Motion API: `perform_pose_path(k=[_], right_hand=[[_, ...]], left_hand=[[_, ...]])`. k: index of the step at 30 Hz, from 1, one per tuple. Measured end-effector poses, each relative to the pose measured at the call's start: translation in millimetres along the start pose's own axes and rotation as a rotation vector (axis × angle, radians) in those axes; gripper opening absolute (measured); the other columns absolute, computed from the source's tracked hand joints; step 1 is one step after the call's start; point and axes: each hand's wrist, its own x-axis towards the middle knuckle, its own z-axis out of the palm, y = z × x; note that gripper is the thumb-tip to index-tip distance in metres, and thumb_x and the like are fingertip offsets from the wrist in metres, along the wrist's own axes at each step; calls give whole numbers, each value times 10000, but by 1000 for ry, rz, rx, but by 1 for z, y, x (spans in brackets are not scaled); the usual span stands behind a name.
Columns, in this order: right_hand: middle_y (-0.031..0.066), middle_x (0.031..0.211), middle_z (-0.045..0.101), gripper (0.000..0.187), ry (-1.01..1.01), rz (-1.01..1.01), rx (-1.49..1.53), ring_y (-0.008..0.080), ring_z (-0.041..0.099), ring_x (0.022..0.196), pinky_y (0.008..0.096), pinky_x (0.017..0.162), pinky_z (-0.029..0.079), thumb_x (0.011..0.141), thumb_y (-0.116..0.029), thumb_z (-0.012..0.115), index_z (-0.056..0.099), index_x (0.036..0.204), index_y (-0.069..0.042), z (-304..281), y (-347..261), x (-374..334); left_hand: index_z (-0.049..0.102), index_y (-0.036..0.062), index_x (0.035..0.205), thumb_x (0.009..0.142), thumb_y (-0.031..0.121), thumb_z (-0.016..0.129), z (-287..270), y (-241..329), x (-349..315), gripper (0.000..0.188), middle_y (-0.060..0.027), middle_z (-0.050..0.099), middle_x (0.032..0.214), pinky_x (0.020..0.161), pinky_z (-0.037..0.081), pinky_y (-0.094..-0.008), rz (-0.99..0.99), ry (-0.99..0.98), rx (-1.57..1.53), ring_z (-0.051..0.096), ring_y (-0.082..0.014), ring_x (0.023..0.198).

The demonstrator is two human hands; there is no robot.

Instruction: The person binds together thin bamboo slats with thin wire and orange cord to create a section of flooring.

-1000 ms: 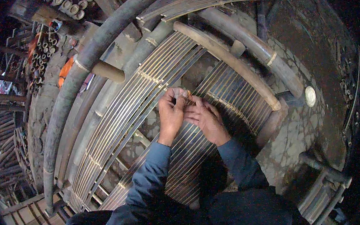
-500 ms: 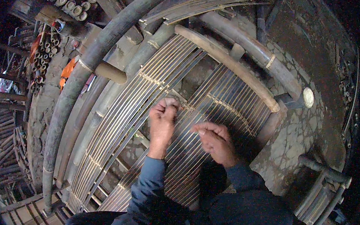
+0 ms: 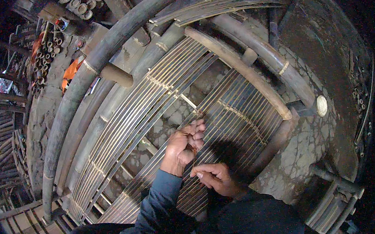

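A panel of thin bamboo slats [image 3: 121, 127] lies before me, its slats crossed by pale bindings [image 3: 161, 82] and parted by a gap in the middle. Over the slats beside this gap, my left hand [image 3: 184, 145] is turned palm up with its fingers curled closed. Just below and right of it, my right hand [image 3: 215, 179] pinches thumb and forefinger together. A thin strand seems to run between the two hands, too fine to make out. A crosspiece [image 3: 188, 101] spans the gap, ending near my left fingertips.
A thick bamboo pole [image 3: 72, 96] curves along the left. A rounded end bar [image 3: 243, 69] borders the panel at the far right, with another bamboo pole [image 3: 259, 41] beyond. Loose strips [image 3: 226, 4] lie at the back. A small bamboo piece [image 3: 333, 206] stands lower right.
My left hand has turned palm up and moved right and nearer to me. My right hand has drawn back toward me and slightly left. The crosspiece in the gap shows more fully.
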Motion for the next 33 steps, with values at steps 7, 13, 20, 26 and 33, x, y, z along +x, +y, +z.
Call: perform_pose_path(k=[7, 13, 20, 26, 33], right_hand=[[116, 1237, 643, 502, 274, 135, 711, 237, 627, 1113, 384, 980, 488, 1049, -356, 458, 525, 1368, 26, -53, -16, 35], [71, 1089, 603, 506, 263, 94, 1230, 103, 518, 736, 264, 682, 468, 1036, -221, 474, 411, 1438, 80, -91, -32, 32], [-1, 817, 521, 485, 336, 260, 953, 42, 437, 637, 200, 592, 416, 973, -125, 537, 457, 1413, 62, -103, -35, -20], [-29, 750, 455, 342, 769, 294, 1131, 45, 385, 550, 181, 493, 328, 974, -170, 572, 574, 1256, 23, -63, -22, -21], [-37, 742, 516, 219, 471, 471, 320, 69, 450, 546, 209, 463, 343, 903, -90, 632, 632, 1113, -24, -132, 8, -79]], left_hand=[[699, -7, 967, 894, -4, 511, 50, -25, -33, 201, -16, 622, 694, 504, 405, -254, 463, -174, 995, 536, -115, 573], [705, 5, 955, 903, -7, 589, 63, -7, -56, 128, 10, 626, 741, 577, 448, -268, 224, -339, 1144, 538, -81, 624], [701, -11, 927, 940, 101, 637, 42, 81, -56, 130, -2, 600, 678, 576, 435, -256, 171, -595, 1544, 506, -67, 603], [715, -18, 962, 935, 85, 650, 16, 145, -70, 124, -31, 678, 730, 587, 466, -256, 117, -540, 1673, 595, -81, 621], [714, -33, 950, 908, 64, 683, 3, 202, -83, 110, -56, 723, 818, 635, 515, -264, -44, -348, 1732, 632, -99, 671]])
